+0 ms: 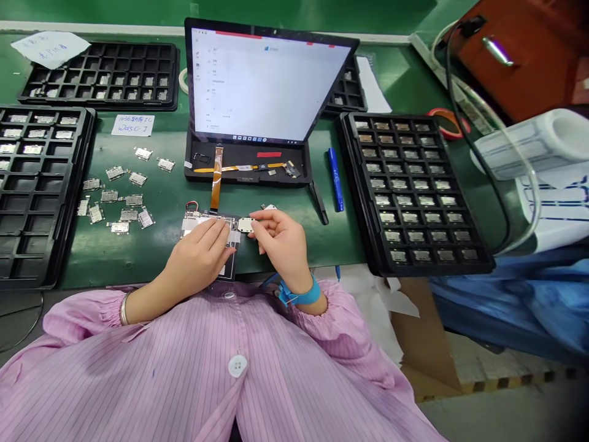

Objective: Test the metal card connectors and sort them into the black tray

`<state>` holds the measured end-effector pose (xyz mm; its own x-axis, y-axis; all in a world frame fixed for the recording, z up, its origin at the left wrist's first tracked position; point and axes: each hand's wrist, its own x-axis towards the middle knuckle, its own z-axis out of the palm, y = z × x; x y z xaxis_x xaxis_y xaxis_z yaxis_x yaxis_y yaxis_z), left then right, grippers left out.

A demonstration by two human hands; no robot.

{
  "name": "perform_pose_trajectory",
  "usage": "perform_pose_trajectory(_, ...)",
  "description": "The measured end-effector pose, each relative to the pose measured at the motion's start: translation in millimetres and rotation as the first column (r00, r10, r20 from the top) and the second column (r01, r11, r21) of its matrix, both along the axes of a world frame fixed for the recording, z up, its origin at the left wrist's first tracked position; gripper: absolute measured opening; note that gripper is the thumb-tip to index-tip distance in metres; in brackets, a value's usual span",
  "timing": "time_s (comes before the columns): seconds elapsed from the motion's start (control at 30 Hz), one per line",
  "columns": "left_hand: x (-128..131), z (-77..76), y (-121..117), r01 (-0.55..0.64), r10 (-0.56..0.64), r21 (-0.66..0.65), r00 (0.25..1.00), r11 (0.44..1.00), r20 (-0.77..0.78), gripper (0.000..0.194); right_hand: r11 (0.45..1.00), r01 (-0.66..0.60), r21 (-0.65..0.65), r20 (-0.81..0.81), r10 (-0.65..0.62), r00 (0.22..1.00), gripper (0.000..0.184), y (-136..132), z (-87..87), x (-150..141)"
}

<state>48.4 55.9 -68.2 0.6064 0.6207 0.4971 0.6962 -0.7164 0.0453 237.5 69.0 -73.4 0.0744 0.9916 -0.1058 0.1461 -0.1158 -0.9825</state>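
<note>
My left hand (202, 252) lies with its fingers stretched out over a dark flat circuit board (229, 269) at the table's front edge, hiding much of it. An orange flex cable (216, 184) runs from that board up towards a black tray (248, 178), and a red wire (192, 204) loops at its upper left. At the board's right side, my right hand (283, 242) pinches a small white circuit board (246, 225) between thumb and index finger. Whether the two boards are joined is hard to see. Another small piece (269, 207) shows behind my right fingers.
A laptop-like screen (262, 86) stands behind the black tray. Several small metal modules (129, 215) lie loose at left, beside a compartment tray (87, 202). A module-filled tray (405, 184), a blue marker (335, 179) and black tweezers (318, 202) are at right.
</note>
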Motion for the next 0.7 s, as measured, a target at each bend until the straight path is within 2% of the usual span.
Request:
perform_pose_trajectory(0.5, -0.4, -0.8, -0.2, -0.006, 0.006, -0.006, 1.000, 1.000, 0.010, 0.033, 1.000, 0.020, 0.023, -0.015, -0.020, 1.000, 0.019, -2.6, -2.6, -0.8)
perform_pose_trajectory(0.7, -0.5, -0.6, 0.4, -0.001, 0.001, -0.012, 1.000, 1.000, 0.007, 0.034, 1.000, -0.009, 0.013, 0.001, 0.009, 1.000, 0.018, -2.6, -2.4, -0.5)
